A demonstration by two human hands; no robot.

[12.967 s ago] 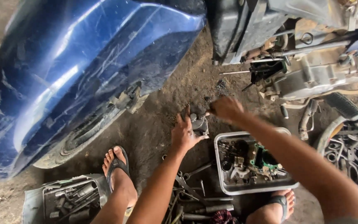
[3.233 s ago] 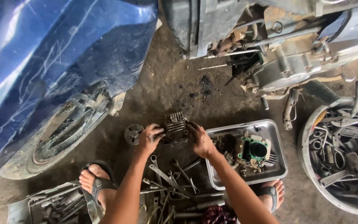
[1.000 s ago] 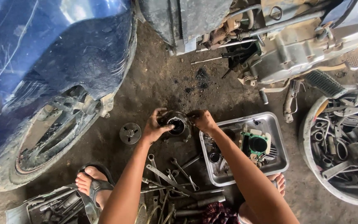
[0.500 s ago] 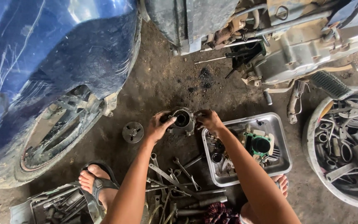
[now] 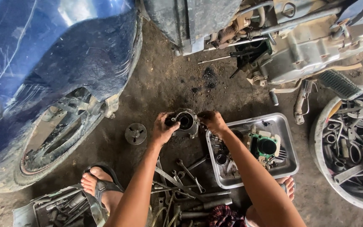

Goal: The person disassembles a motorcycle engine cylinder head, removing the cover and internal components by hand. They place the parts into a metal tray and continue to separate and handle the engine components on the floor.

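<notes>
A grey metal engine cylinder point(image 5: 185, 120) with a round dark bore is held just above the dirt floor, between both hands. My left hand point(image 5: 163, 129) grips its left side with the fingers wrapped around it. My right hand point(image 5: 212, 122) closes on its right side. Right beneath my right forearm sits a metal tray point(image 5: 284, 145) holding a green gasket part point(image 5: 266, 146) and small engine pieces.
A blue motorcycle fender and wheel point(image 5: 51, 138) fill the left. An opened engine point(image 5: 311, 50) hangs at top right. A round slotted disc point(image 5: 135, 133) lies on the ground. Wrenches point(image 5: 181, 176) are scattered by my sandalled feet. A basin of scrap parts point(image 5: 353, 147) stands at right.
Both hands have turned the cylinder so its bore faces up and lifted it slightly away from me. The view has shifted a little.
</notes>
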